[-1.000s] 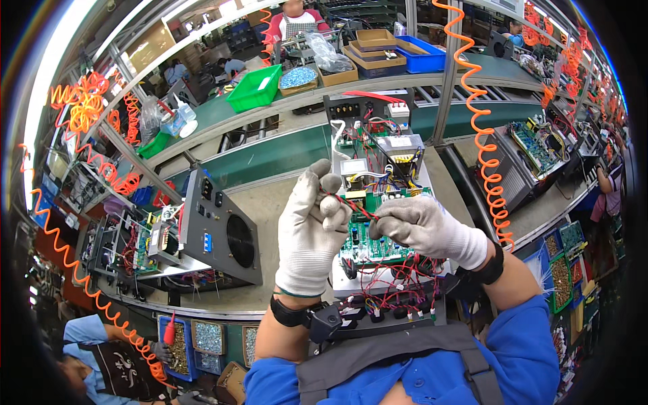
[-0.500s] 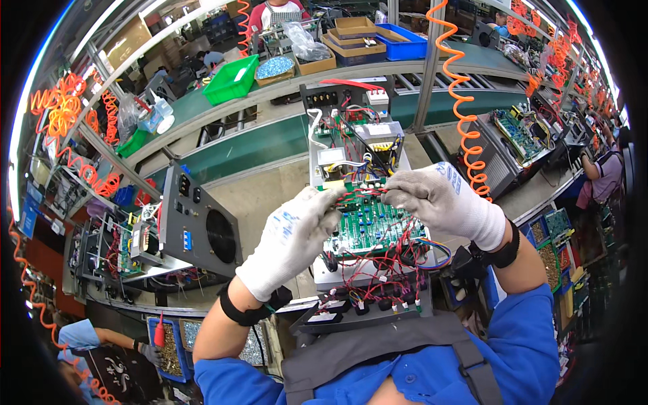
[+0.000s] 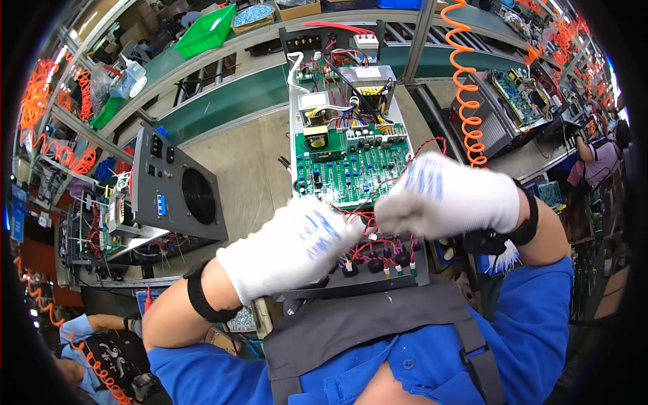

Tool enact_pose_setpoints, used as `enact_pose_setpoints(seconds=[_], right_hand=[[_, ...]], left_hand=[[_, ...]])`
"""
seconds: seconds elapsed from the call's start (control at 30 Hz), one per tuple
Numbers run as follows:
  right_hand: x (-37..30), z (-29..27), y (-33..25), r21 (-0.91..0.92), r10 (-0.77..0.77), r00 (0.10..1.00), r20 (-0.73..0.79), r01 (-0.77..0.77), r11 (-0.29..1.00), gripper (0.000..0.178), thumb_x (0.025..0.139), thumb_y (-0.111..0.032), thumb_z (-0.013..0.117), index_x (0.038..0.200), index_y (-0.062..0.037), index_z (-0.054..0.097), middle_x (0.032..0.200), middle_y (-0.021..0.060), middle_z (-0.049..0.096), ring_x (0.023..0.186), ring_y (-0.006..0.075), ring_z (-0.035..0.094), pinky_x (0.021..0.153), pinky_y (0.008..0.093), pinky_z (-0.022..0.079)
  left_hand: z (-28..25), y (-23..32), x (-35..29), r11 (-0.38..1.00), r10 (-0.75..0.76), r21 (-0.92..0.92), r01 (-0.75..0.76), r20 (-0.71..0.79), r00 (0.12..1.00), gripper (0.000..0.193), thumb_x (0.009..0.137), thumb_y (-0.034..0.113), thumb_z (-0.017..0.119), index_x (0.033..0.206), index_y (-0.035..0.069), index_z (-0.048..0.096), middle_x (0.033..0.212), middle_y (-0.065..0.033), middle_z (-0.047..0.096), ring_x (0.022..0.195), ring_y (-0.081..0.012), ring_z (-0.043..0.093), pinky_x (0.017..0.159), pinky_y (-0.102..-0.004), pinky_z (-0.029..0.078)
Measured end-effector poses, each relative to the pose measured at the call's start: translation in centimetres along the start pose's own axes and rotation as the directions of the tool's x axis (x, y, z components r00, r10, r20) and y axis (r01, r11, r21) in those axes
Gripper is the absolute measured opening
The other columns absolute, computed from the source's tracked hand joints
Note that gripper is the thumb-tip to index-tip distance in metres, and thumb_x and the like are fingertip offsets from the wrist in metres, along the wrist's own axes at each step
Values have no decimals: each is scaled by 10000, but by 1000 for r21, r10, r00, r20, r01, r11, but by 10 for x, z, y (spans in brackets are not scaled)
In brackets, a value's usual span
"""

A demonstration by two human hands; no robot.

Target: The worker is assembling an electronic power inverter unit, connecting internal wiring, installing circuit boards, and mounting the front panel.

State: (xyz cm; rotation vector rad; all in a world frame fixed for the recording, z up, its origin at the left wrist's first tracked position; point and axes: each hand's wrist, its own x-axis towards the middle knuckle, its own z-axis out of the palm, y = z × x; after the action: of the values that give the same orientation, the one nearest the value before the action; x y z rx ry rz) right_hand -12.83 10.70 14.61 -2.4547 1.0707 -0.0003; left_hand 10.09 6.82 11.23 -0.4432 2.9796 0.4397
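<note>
Though close together, both hands [image 3: 300, 244] [image 3: 451, 197] of unclear grip, red wires [image 3: 385, 244] partly hidden beneath.

pass: between fan cabinet [image 3: 177, 183] and circuit board [image 3: 351, 169] | block: coiled hose [image 3: 470, 123], wires [image 3: 381, 241] (extent unclear)

Matt knit cloth gloves [image 3: 287, 248], glossy circuit board [image 3: 368, 177]

A green bin [image 3: 202, 43] sits left of a coiled orange hose [image 3: 463, 86].
</note>
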Motion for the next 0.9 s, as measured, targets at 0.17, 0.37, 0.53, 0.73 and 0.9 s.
enact_pose_setpoints(seconds=[0.17, 0.37, 0.53, 0.73, 0.9], right_hand=[[-12, -3, 43, 281, 56, 845, -532, 114, 953, 141, 825, -84, 577, 928, -35, 660, 747, 66, 648, 697, 157, 628, 625, 317, 498], [-21, -16, 87, 541, 582, 496, -644, -243, 805, 228, 944, -219, 579, 908, -23, 691, 591, -46, 506, 546, 13, 441, 491, 198, 341], [19, 17, 80, 361, 468, 583, -664, -298, 884, 249, 927, -226, 587, 907, 10, 664, 685, 91, 602, 607, 130, 577, 565, 299, 467], [61, 61, 59, 560, 531, 676, -511, -207, 802, 281, 942, -299, 562, 912, -36, 655, 714, 128, 621, 626, 250, 622, 596, 374, 479], [75, 103, 58, 529, 501, 783, -369, -267, 806, 288, 946, -302, 551, 938, -37, 663, 748, 141, 641, 666, 275, 650, 623, 390, 498]], left_hand=[[25, -48, -12, 953, -279, -252, 169, -512, 812, 303, 810, 6, 603, 1110, 46, 628, 892, -175, 643, 831, -326, 648, 717, -372, 528], [72, -30, -11, 981, -146, 110, 157, -106, 984, 294, 813, 128, 607, 1102, 83, 629, 1057, -99, 661, 761, -324, 663, 659, -409, 551], [91, -31, -8, 945, -226, 264, 193, 101, 969, 376, 840, 180, 610, 1197, 74, 564, 979, -105, 641, 711, -301, 651, 602, -420, 549], [103, -36, -34, 909, -373, 152, 388, -120, 920, 312, 814, 155, 630, 1112, 78, 576, 901, -154, 624, 653, -313, 615, 673, -432, 519], [115, -21, 0, 886, -410, 237, 397, 3, 912, 498, 854, 176, 588, 1338, 108, 488, 982, -94, 607, 701, -284, 671, 568, -412, 515]])
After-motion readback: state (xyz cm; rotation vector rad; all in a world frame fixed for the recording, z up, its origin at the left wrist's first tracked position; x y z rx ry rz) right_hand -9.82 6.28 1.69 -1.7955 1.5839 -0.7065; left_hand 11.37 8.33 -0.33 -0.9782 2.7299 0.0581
